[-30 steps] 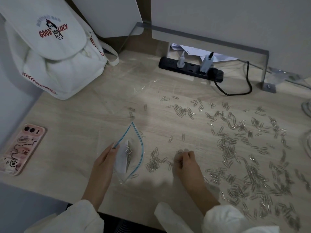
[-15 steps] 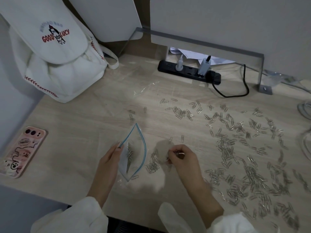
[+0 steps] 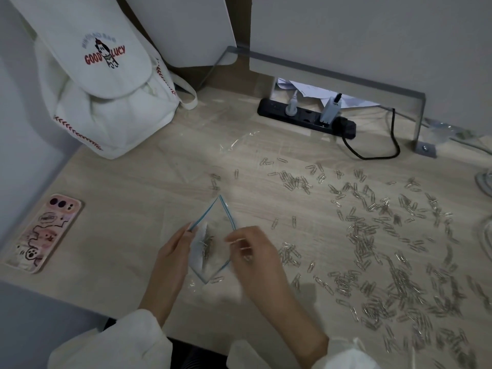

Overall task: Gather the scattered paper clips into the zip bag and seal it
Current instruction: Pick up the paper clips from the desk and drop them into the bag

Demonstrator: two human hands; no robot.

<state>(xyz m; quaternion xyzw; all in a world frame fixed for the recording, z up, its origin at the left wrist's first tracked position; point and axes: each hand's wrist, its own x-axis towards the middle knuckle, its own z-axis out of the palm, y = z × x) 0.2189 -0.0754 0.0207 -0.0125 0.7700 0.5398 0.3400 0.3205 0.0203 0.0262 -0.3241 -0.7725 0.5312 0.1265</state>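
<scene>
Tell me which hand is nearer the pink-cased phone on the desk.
Left. The left hand, holding the clear blue-zip plastic bag, is right of the pink-cased phone; the right hand is farther right, over that bag's mouth.

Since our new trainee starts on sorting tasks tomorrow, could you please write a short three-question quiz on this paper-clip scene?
1. True or false: the zip bag is already sealed.
2. Where do most loose paper clips lie? A right of the bag; B left of the bag; C on the floor.
3. Which hand holds the bag's mouth open?

Key: 1 false, its mouth gapes open. 2 A. 3 the left hand, gripping the blue-lined rim.
</scene>
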